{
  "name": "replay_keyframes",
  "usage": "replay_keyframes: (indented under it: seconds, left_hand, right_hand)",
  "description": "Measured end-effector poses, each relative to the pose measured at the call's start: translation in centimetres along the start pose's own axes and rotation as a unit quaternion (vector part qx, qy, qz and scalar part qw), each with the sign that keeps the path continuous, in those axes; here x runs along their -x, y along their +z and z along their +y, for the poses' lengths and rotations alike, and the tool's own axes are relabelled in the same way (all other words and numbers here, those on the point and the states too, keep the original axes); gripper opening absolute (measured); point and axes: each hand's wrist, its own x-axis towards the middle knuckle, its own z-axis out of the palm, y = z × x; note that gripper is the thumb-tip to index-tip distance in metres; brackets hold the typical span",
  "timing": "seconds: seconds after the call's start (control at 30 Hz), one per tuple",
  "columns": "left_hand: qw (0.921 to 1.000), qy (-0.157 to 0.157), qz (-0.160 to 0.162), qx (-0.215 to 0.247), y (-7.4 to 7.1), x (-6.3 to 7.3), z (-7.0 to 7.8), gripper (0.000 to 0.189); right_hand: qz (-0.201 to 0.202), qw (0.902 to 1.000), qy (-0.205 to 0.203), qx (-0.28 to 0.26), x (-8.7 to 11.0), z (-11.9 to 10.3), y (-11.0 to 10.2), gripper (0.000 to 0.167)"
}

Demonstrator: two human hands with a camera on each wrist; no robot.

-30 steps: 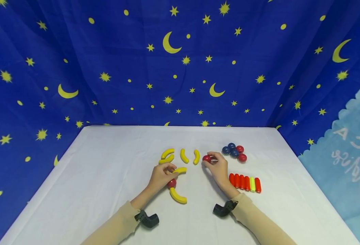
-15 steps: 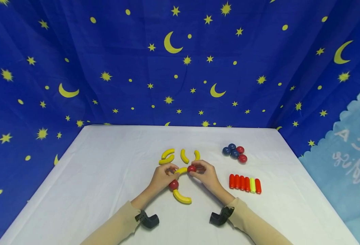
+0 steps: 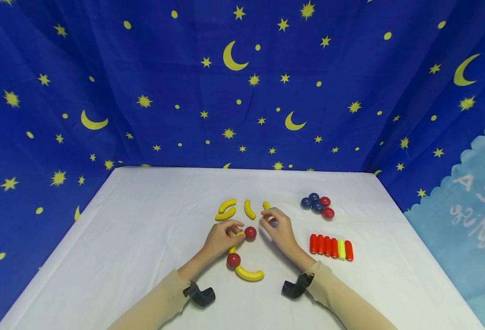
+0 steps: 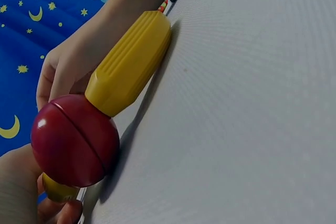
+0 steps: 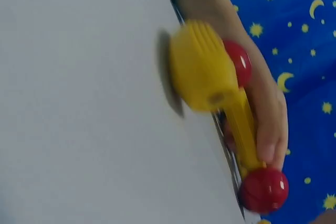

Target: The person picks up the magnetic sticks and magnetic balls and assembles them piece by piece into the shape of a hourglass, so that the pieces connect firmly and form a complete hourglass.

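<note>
My left hand (image 3: 224, 236) pinches a yellow curved rod (image 5: 242, 132), mostly covered by its fingers in the head view. One red ball (image 3: 250, 233) meets the rod's far end, and another red ball (image 3: 233, 261) sits at its near end. From that nearer ball a second yellow curved rod (image 3: 249, 274) extends to the right. My right hand (image 3: 280, 229) is at a separate yellow curved rod (image 3: 266, 205), covering its lower part. Thumb and index finger are bent around there, but whether they grip it is hidden. The left wrist view shows the nearer ball large.
Several more yellow curved rods (image 3: 249, 209) lie behind the hands on the white table (image 3: 143, 220). Blue balls (image 3: 317, 207) and two red balls (image 3: 328, 213) cluster at the back right. A row of red straight rods (image 3: 327, 246) with one lime rod (image 3: 341, 250) lies right of my right hand.
My right hand brought a red ball leftward to the held rod's far end, let it go, and moved back to a loose curved rod. The joined pieces turned and shifted toward the person.
</note>
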Motion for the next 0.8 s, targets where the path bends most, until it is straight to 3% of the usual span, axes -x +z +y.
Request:
replay_keyframes:
  seconds: [0.1, 0.17, 0.3, 0.5, 0.8]
  left_hand:
    - [1.0, 0.002, 0.007, -0.006, 0.0, 0.0, -0.1, 0.022]
    - [0.9998, 0.007, 0.014, -0.012, 0.1, 0.0, -0.1, 0.023]
    - [0.9986, 0.021, 0.03, -0.037, 0.0, 0.0, -0.3, 0.034]
    - [0.9977, -0.004, 0.026, -0.063, 0.0, 0.0, -0.2, 0.038]
    - [0.9979, -0.015, 0.021, -0.059, 0.2, 0.0, -0.3, 0.037]
  right_hand:
    - [0.061, 0.9969, 0.028, 0.042, -0.8, 0.5, 0.0, 0.015]
    - [0.078, 0.9934, 0.053, 0.065, -1.3, 0.8, 0.1, 0.017]
    - [0.068, 0.9887, 0.101, 0.088, -1.8, 1.2, 0.2, 0.024]
    - [0.044, 0.9838, 0.149, 0.09, -1.9, 1.3, 0.2, 0.03]
    - [0.057, 0.9792, 0.166, 0.102, -1.2, 1.5, -0.5, 0.026]
